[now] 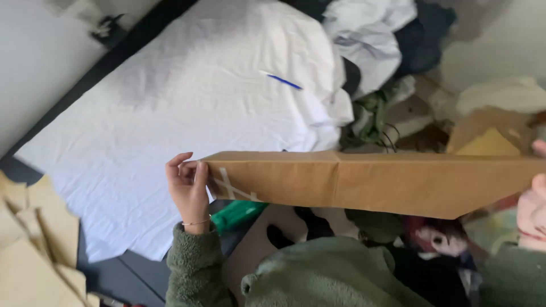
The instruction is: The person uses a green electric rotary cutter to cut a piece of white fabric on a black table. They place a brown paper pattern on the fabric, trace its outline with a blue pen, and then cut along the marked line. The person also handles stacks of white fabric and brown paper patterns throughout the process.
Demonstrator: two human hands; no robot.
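Cardboard strip (375, 182) | spans left fingers (200, 173) to right hand (533, 204)

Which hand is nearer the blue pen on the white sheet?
Left. The left hand grips the cardboard strip's end just below the blue pen; the right hand holds the far end, at the frame's right edge.

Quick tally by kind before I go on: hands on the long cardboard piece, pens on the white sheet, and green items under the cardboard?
Hands on the long cardboard piece: 2, left hand and right hand
Blue pens on the white sheet: 1, blue pen
Green items under it: 1, green object
Total: 4
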